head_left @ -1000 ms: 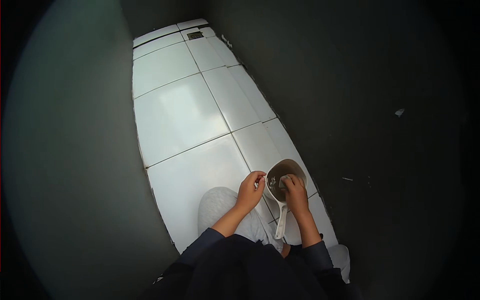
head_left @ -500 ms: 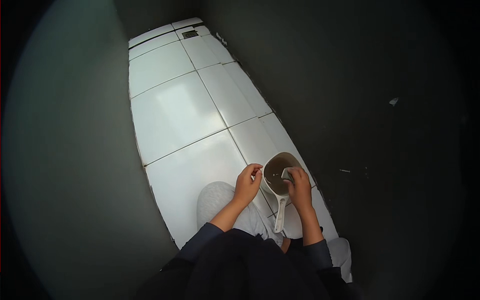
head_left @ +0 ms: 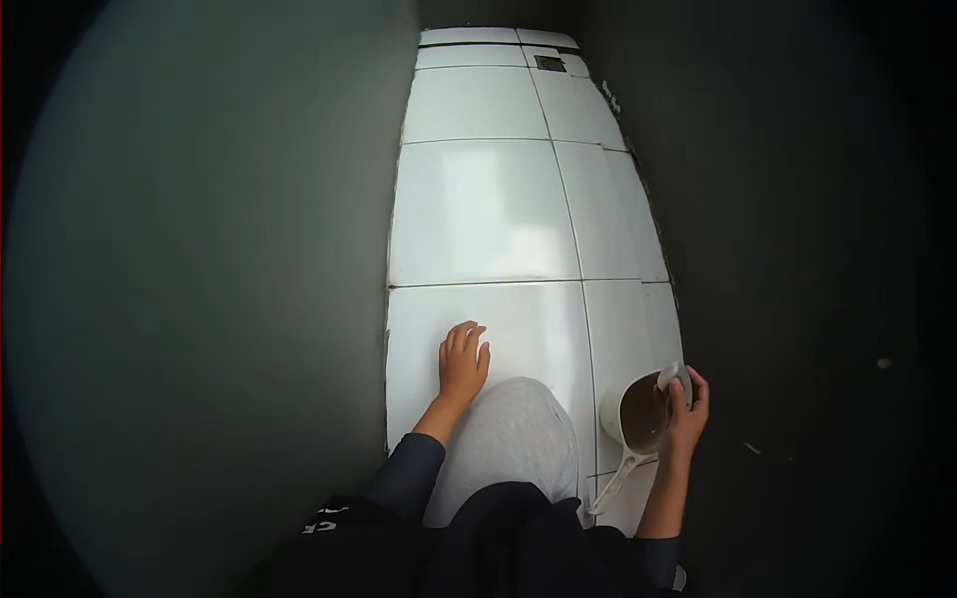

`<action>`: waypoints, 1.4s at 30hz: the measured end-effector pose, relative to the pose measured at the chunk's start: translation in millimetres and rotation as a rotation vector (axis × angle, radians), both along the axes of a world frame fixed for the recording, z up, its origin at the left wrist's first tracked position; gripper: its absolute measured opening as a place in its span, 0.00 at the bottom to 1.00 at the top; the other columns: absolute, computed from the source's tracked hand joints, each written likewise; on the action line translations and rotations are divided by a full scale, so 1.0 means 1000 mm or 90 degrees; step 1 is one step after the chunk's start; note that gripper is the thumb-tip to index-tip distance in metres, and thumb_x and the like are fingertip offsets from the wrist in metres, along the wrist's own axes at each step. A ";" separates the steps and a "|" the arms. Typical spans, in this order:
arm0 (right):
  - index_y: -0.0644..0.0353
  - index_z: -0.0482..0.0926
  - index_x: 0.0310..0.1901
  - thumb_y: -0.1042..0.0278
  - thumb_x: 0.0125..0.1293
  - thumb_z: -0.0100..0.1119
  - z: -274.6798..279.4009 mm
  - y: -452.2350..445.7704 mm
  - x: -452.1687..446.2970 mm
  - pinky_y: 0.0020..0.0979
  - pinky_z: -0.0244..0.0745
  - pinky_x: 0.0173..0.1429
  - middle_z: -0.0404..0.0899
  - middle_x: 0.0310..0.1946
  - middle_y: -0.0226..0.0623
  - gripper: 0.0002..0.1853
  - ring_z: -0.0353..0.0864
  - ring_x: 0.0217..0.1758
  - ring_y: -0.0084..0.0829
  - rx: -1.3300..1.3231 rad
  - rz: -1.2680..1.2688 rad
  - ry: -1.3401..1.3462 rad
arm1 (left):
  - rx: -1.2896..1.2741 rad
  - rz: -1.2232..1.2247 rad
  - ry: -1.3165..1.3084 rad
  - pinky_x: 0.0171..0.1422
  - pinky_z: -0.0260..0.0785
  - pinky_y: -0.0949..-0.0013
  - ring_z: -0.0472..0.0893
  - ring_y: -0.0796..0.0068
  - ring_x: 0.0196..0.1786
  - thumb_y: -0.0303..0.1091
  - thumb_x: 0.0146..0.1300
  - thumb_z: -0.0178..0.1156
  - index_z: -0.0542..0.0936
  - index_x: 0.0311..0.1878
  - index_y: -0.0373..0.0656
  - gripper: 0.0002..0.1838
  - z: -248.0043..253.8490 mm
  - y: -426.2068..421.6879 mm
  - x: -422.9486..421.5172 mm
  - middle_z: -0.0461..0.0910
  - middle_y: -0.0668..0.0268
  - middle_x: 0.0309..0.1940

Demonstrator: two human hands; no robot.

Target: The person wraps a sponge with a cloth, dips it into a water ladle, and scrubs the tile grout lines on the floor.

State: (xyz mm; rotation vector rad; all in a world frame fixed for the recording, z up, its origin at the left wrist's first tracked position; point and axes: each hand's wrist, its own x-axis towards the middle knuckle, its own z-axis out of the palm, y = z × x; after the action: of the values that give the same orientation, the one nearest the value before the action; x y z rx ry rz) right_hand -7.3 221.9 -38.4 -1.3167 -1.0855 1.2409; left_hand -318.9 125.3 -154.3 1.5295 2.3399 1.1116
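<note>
A white dipper with a handle stands on the white tiled floor at the lower right, with murky brownish liquid inside. My right hand is at the dipper's right rim, its fingers closed round a small pale object that I cannot identify. My left hand is over the tiles, away from the dipper and to its left, with its fingers apart and nothing in them.
Dark walls rise on both sides of the tiled strip. A small floor drain lies at the far end. My knee in light grey cloth is between my hands.
My left hand has moved left, away from the dipper, and its fingers have spread. My right hand has gone from inside the dipper to its right rim. The view has turned.
</note>
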 end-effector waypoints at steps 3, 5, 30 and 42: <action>0.58 0.70 0.59 0.72 0.67 0.56 0.032 0.022 -0.072 0.37 0.76 0.63 0.74 0.54 0.39 0.19 0.76 0.55 0.31 -0.218 0.078 0.295 | -0.108 -0.065 0.164 0.73 0.51 0.49 0.61 0.62 0.71 0.39 0.65 0.56 0.74 0.58 0.42 0.20 -0.040 -0.030 0.006 0.66 0.59 0.65; 0.59 0.70 0.59 0.74 0.64 0.57 0.012 0.041 -0.113 0.36 0.75 0.64 0.74 0.53 0.39 0.21 0.75 0.57 0.31 -0.265 0.268 0.439 | -0.127 -0.056 0.261 0.76 0.47 0.49 0.57 0.64 0.74 0.43 0.66 0.53 0.73 0.60 0.44 0.22 -0.048 -0.032 0.006 0.64 0.60 0.67; 0.57 0.78 0.48 0.75 0.49 0.69 -0.132 0.050 -0.416 0.34 0.77 0.51 0.78 0.47 0.38 0.22 0.77 0.48 0.43 0.455 0.778 -0.270 | -0.398 -0.001 0.166 0.74 0.34 0.37 0.50 0.60 0.77 0.55 0.66 0.45 0.59 0.73 0.46 0.36 -0.034 0.058 -0.047 0.59 0.56 0.72; 0.55 0.83 0.46 0.75 0.52 0.67 -0.124 0.039 -0.419 0.34 0.79 0.47 0.77 0.43 0.35 0.17 0.75 0.44 0.37 0.612 0.782 -0.408 | -0.322 0.008 0.134 0.72 0.45 0.40 0.59 0.52 0.71 0.50 0.66 0.50 0.66 0.69 0.45 0.31 -0.042 0.057 -0.048 0.65 0.53 0.66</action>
State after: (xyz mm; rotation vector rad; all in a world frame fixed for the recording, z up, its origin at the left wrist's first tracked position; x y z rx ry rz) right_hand -426.3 260.7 -162.4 -0.1525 -2.7253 0.7567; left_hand -367.2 181.9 -196.6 1.4869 2.4996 0.3208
